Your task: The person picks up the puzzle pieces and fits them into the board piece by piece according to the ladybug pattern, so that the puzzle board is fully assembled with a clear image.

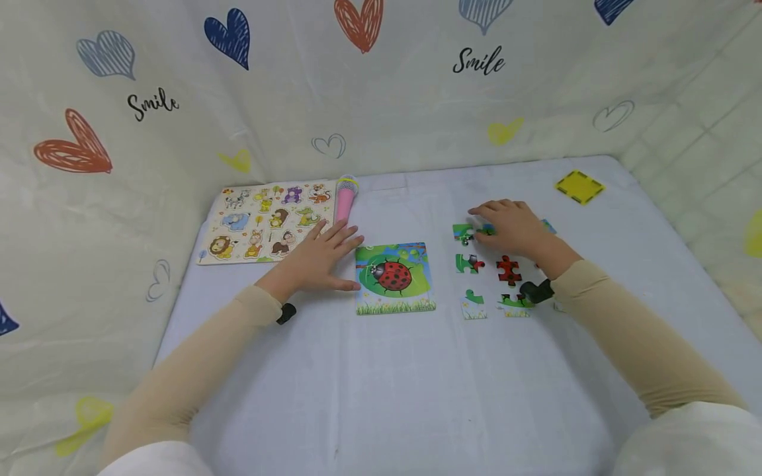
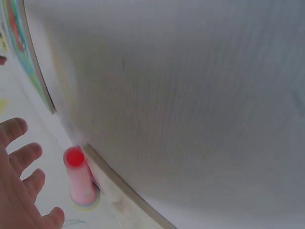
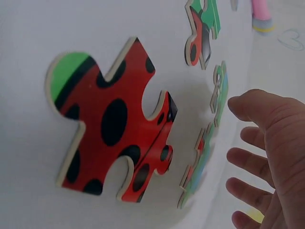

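A square ladybug picture board (image 1: 395, 276) lies flat on the table. My left hand (image 1: 318, 259) is just left of it, fingers spread and holding nothing; its thumb is close to the board's left edge, and I cannot tell whether they touch. To the right, loose jigsaw pieces lie apart in rough rows, including a red, black-spotted piece (image 3: 114, 117) in the middle. My right hand (image 1: 513, 231) is over the back row with its fingers apart, hiding part of those pieces. In the right wrist view, a gap shows between the thumb and a green piece (image 3: 220, 95).
At the back left lies a board of animal pictures (image 1: 264, 221), with a pink toy microphone (image 1: 344, 198) along its right side. A yellow, dark-edged square (image 1: 580, 188) rests at the back right. A printed curtain (image 1: 405, 106) hangs behind the white-covered table (image 1: 393, 390).
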The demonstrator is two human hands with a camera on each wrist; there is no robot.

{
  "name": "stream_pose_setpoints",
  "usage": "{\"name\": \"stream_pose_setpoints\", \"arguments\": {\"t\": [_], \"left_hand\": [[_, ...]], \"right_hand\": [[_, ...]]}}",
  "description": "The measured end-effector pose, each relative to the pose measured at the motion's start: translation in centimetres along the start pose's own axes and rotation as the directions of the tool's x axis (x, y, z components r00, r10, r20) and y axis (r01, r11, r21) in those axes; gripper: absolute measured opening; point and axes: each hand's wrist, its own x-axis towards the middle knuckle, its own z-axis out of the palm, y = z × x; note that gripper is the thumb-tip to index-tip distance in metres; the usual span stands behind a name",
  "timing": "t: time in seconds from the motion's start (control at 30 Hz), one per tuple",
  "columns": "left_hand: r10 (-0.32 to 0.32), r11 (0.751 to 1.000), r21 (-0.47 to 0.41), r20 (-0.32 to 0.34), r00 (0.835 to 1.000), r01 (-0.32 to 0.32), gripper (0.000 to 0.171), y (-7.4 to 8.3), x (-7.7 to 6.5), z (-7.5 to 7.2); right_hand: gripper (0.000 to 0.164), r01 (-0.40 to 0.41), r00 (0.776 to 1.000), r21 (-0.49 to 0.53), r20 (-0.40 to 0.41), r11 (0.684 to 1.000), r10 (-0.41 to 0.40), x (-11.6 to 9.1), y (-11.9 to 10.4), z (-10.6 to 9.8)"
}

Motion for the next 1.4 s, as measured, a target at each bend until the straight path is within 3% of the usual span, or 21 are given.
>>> {"name": "stream_pose_setpoints", "arguments": {"t": [0.37,0.7,1.1,1.4], "left_hand": [[0.048,0.997,-0.057,0.045,0.998,-0.045,0.113,1.6,-0.6,0.7],[0.065,0.995,-0.082,0.041,0.997,-0.062,0.12,1.8,-1.2,1.4],[0.077,0.995,-0.061,0.013,0.997,-0.076,0.114,1.8,-1.5,1.7],[0.062,0.996,-0.064,0.032,0.998,-0.06,0.117,1.9,-1.5,1.7]], "right_hand": [[0.052,0.04,0.999,0.038,0.01,0.998,-0.04,-0.2,-0.6,0.5],[0.053,0.033,0.999,0.057,0.019,0.998,-0.034,0.4,-0.9,0.6],[0.054,0.035,0.999,0.034,0.017,0.999,-0.036,1.1,-1.1,0.5],[0.041,0.068,0.998,0.092,-0.004,0.993,-0.068,1.2,-2.1,0.3]]}}
